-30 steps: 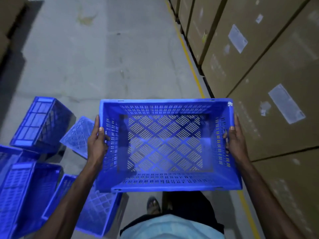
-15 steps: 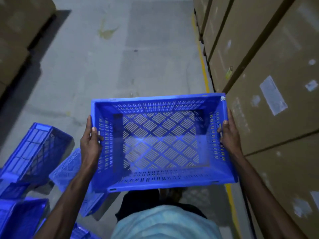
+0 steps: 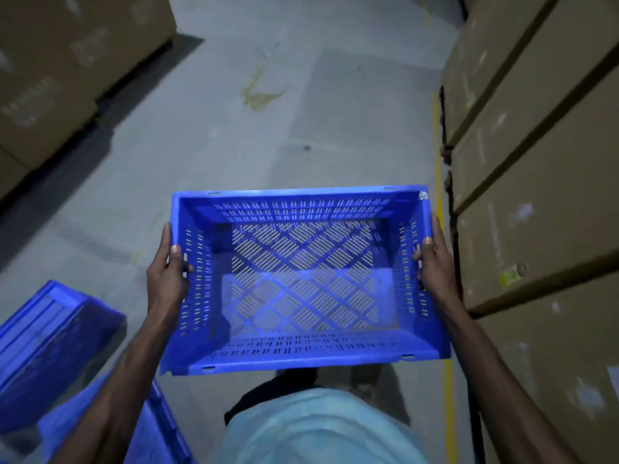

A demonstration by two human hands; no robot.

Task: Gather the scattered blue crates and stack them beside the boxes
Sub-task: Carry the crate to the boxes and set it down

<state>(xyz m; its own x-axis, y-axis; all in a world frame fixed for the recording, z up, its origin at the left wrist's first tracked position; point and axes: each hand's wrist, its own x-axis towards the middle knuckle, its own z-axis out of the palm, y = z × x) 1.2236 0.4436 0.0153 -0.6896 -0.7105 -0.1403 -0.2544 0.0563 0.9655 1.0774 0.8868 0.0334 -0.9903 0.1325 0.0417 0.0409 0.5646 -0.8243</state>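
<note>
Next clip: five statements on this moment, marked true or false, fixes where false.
1. Left hand and right hand grip the blue crate by its short sides. True.
2. The blue crate holds a carton. False: it is empty.
3. Cardboard boxes stand stacked on the person's right. True.
4. The floor marking lies on the left. False: a yellow line runs on the right, beside the cardboard boxes.
5. No other crate is visible. False: other blue crates lie at lower left.

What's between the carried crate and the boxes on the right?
Head view: only the right hand gripping the crate by its side, with the yellow floor line beneath.
</note>
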